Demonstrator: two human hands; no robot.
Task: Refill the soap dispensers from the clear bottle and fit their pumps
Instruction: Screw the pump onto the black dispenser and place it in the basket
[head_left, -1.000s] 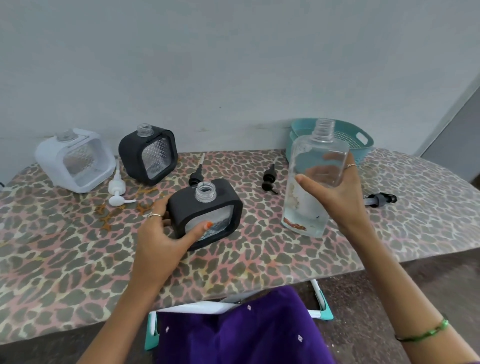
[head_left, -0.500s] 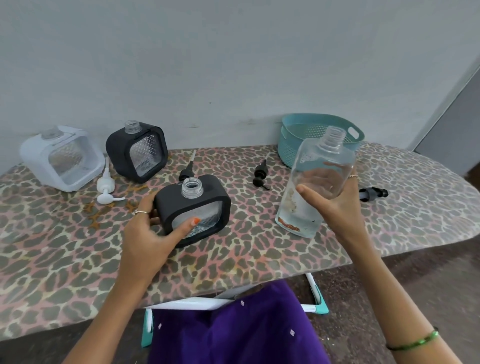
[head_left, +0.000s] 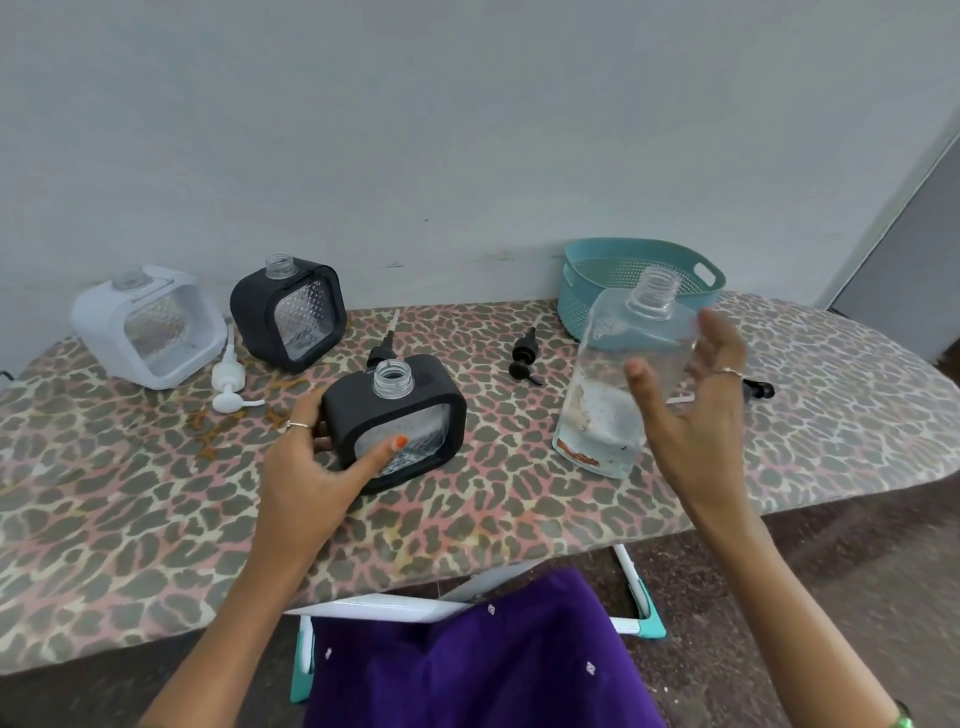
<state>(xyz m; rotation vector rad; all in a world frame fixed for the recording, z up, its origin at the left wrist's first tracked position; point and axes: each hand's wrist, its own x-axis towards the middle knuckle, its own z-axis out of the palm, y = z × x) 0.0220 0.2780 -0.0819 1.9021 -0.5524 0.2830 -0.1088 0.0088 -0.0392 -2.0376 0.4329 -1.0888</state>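
Pale wall (head_left: 467, 130), leopard-print table (head_left: 130, 545)

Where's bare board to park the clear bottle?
Free: the near edge in front of the held black dispenser, and the far right end past the teal basket. Crowded: back left, around the white dispenser, second black dispenser and white pump.

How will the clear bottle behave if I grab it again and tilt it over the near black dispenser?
Probably light: the clear bottle shows only a shallow layer of liquid near its base. It is tall, uncapped and seems to lean, so a nudge might tip it and spill. Its smooth walls may be slippery, so the open right hand should likely wrap the middle while the left hand steadies the near black dispenser.
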